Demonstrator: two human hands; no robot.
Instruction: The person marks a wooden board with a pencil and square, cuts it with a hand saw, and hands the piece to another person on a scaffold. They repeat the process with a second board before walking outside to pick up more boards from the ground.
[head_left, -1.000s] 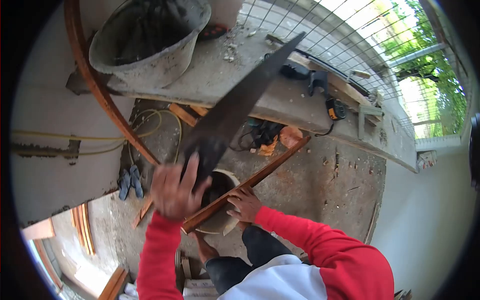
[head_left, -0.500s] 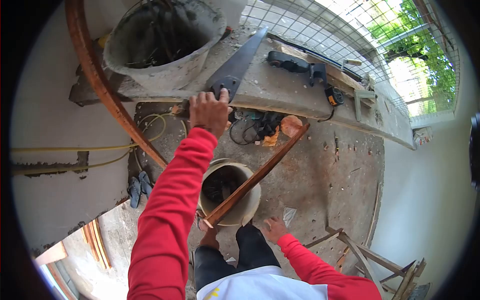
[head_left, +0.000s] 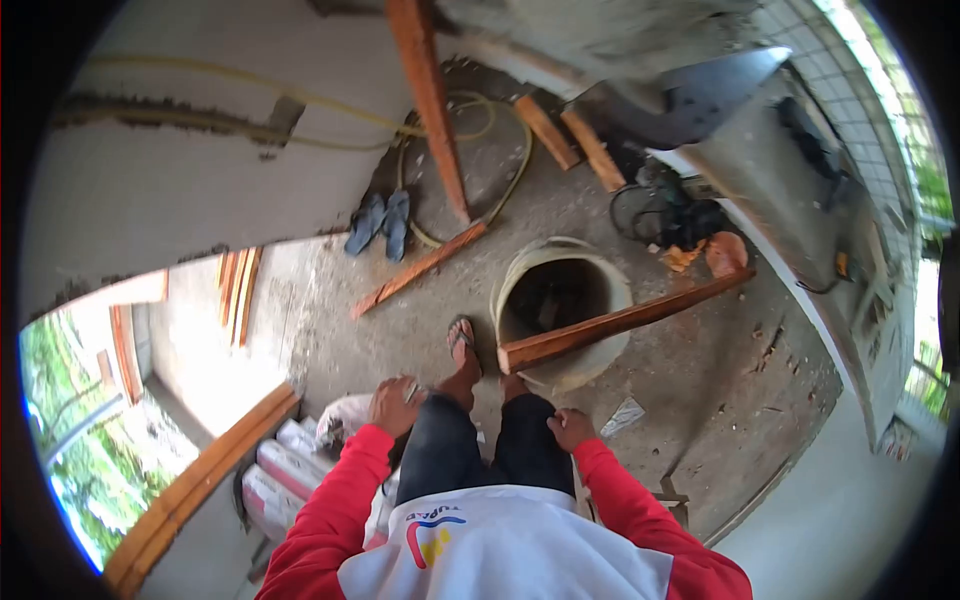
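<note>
My left hand (head_left: 397, 405) is beside my left thigh, holding nothing, with its fingers loosely apart. By my right knee, against the dark shorts, is my right hand (head_left: 572, 429), its fingers curled in and nothing visible in them. A reddish wooden beam (head_left: 625, 322) rests at a slant across the rim of a pale, worn bucket (head_left: 622, 290) in front of my feet. The inside of the bucket is dark. The handsaw (head_left: 715, 95) lies on the concrete ledge (head_left: 770, 185), away from both hands and blurred.
A long wooden piece (head_left: 430, 110) slants down to the floor near a shorter piece (head_left: 420, 268). Slippers (head_left: 380, 224), a yellow hose (head_left: 525, 165) and wood offcuts (head_left: 595, 150) lie beyond. Dark tangled cords (head_left: 680, 210) are right of the bucket; sacks (head_left: 285, 475) at lower left.
My left hand has let go of the saw handle and come back to my thigh. The right hand has moved in to my knee and curled. The view has swung left.
</note>
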